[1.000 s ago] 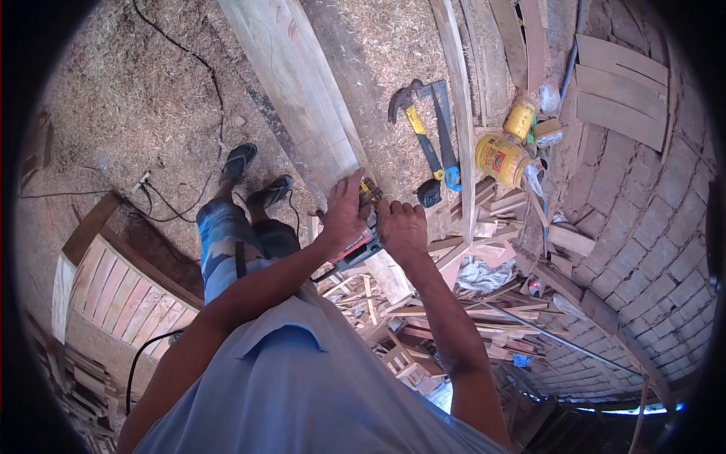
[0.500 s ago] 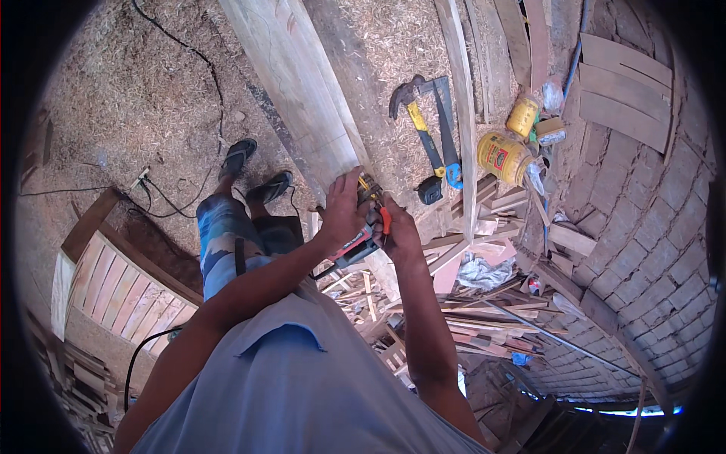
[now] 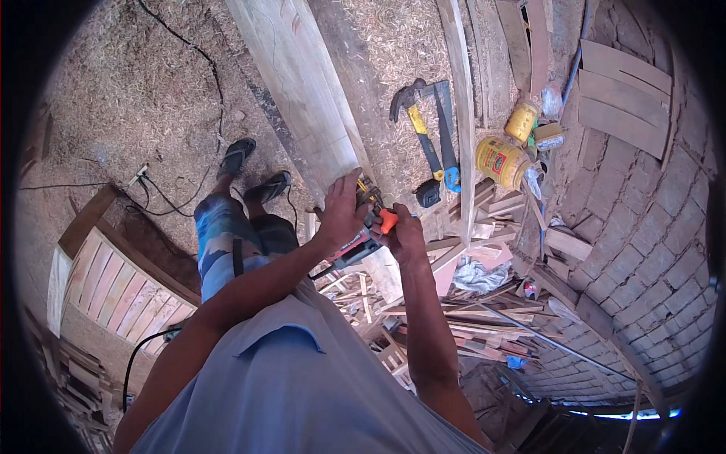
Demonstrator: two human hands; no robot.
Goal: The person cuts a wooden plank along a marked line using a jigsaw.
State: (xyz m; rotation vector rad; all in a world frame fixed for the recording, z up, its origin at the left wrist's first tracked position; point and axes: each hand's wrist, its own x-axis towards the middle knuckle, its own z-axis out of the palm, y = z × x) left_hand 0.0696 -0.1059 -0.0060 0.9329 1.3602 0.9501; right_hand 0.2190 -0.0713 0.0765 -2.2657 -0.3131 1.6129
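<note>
Head view: both hands grip a red-and-black power tool at the near end of a long plank [image 3: 295, 83]. The left hand [image 3: 342, 214] wraps its top, the right hand [image 3: 401, 236] clamps the orange-tipped handle [image 3: 387, 221]. A slip (sawdust everywhere) could drive it toward the fingers or sandalled feet [image 3: 253, 170].

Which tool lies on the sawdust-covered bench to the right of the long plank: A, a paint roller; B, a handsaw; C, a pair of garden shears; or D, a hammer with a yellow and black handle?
D: a hammer with a dark head and a yellow and black handle lies on the bench, right of the plank, near two yellow cans.
</note>
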